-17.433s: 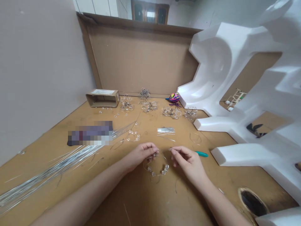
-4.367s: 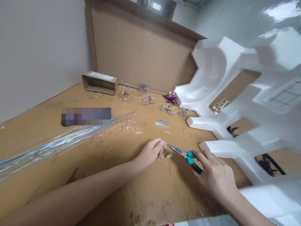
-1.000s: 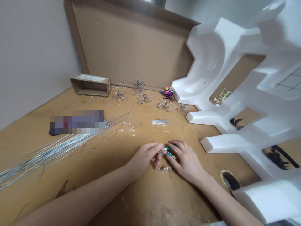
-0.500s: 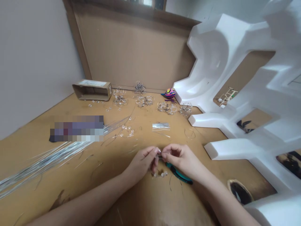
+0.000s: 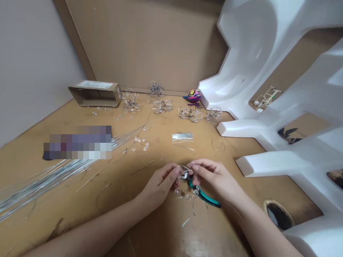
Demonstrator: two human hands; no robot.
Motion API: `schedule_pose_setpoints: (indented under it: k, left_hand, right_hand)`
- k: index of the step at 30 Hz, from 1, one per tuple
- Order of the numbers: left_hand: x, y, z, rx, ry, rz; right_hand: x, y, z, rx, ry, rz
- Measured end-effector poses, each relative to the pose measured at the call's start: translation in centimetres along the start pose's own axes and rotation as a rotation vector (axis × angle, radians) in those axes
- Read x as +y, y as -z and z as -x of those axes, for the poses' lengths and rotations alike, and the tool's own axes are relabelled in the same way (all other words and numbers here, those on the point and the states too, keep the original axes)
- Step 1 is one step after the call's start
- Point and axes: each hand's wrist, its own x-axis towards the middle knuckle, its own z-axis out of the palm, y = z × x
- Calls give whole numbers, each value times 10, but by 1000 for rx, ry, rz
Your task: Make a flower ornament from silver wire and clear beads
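Beaded wire [image 5: 189, 196], left hand [image 5: 158, 189], right hand [image 5: 214, 175]

The left hand [image 5: 157, 189] and right hand [image 5: 215, 177] are bare and short-nailed.

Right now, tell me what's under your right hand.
Teal pliers and a loop of beaded wire sit below the right hand, over the tan tabletop. The hand hides the pliers' middle, so that part cannot be seen.
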Motion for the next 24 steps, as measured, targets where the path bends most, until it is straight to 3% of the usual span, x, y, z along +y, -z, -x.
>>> schedule_pose_setpoints:
  k: [5,12,24]
  left_hand:
    - [-2,0,-2,-27,28,81]
    - [-4,2,-6,134,41,78]
    - [-5,2,-7,114,11,46]
  right_hand:
    - [-1,4,-2,75,26,3]
    - [0,-1,0,90,73,62]
    - [-1,-9,6,154,164,69]
